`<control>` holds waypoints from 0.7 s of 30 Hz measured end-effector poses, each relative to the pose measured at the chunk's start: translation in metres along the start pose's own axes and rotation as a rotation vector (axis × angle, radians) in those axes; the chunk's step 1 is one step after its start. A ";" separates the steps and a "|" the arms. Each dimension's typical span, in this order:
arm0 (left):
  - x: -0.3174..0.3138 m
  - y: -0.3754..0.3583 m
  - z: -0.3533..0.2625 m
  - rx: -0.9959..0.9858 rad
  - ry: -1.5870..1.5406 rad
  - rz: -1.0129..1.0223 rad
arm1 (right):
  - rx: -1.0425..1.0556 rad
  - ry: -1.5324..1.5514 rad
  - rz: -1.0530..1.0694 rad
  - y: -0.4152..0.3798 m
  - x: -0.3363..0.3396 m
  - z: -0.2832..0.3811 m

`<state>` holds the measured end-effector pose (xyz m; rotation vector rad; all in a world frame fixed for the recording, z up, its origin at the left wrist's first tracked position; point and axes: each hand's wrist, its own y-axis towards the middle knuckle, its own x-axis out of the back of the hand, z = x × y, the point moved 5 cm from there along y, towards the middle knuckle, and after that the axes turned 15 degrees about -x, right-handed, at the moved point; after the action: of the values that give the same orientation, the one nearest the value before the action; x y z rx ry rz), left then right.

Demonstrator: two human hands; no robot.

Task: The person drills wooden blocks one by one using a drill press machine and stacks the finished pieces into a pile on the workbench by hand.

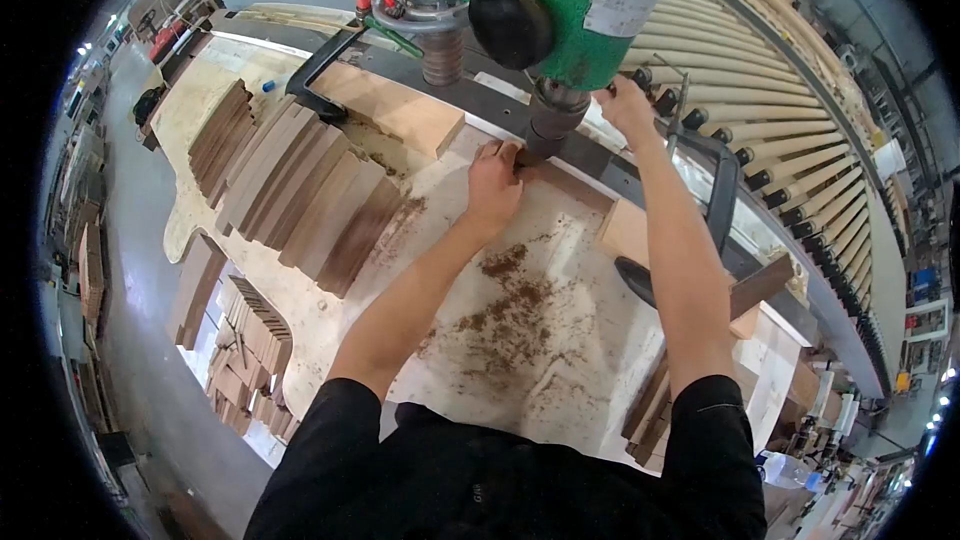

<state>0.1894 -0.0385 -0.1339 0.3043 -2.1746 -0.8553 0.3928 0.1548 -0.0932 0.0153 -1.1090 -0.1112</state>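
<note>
Curled left hand (495, 188) at a brown wooden strip (570, 183) beneath the grey metal chuck (557, 112).
Right hand (628, 112) is raised beside the green metal drill press (575, 45); both grips are unclear. Drilling seems in hand, calling for steady wood.
</note>
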 end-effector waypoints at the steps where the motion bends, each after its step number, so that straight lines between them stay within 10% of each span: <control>1: 0.000 0.001 0.000 0.003 -0.009 0.008 | -0.042 0.013 0.054 -0.003 0.001 -0.001; 12: -0.005 -0.007 0.011 -0.463 0.204 0.081 | 0.014 0.373 -0.046 -0.074 0.219 -0.072; 15: 0.006 -0.019 0.009 -0.267 0.322 0.552 | 0.131 0.241 -0.110 -0.063 0.256 -0.048; 21: 0.074 -0.052 -0.052 -0.073 -0.089 0.704 | 0.051 0.281 -0.106 -0.083 0.262 -0.030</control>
<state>0.1748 -0.1366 -0.1010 -0.5212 -2.0971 -0.5410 0.5284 0.0456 0.1219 0.1315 -0.8298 -0.1704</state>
